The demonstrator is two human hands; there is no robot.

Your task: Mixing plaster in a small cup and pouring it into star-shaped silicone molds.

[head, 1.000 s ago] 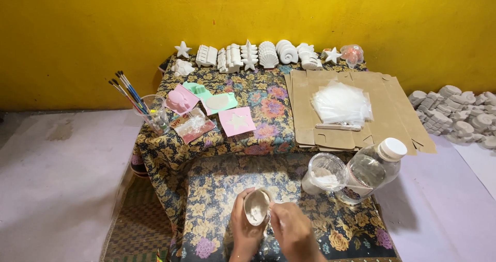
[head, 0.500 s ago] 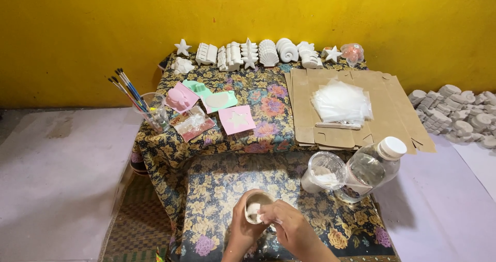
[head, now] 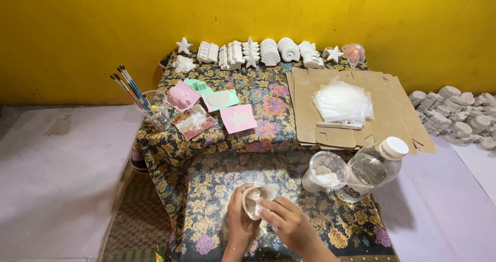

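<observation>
a small white cup (head: 254, 200) is held over the near part of the desk (head: 206, 189), which is covered by a floral cloth. the cup is gripped from its left side by the left hand (head: 241, 223), whose fingers (head: 233, 197) are clamped round its wall. the right hand (head: 289, 225) is laid against the cup's right side, with its fingers (head: 271, 206) drawn together at the rim; whether something is pinched between them cannot be told.

just right of the cup, a clear plastic tub (head: 324, 171) with white powder is seen, and touching the tub on its far right side a clear bottle (head: 372, 166) with a white cap is leaned. beyond the cup, pink and green moulds (head: 219, 101) are laid out, and left of them a glass of paintbrushes (head: 150, 104) is stood. beyond and right of the cup, flattened cardboard (head: 382, 104) is spread under a stack of clear bags (head: 342, 101). well beyond the cup, white plaster figures (head: 258, 53) are lined up along the yellow wall (head: 248, 9).
</observation>
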